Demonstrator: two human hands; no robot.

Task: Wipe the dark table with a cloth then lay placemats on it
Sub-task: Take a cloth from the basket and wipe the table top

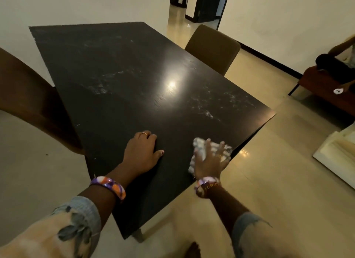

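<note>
Flatly, the right hand [209, 159] presses spread fingers on the cloth [199, 148]; the left hand [142, 152] lies open on the table [115, 69].

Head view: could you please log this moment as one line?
stage: wiping | right hand: flat on cloth, near table edge | left hand: flat on table | smears remain | placemats: none visible

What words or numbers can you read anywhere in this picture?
None can be read. The dark table, the cloth and both bracelets carry no writing. A small white thing on the seat at far right has a mark, too small to read.
</note>
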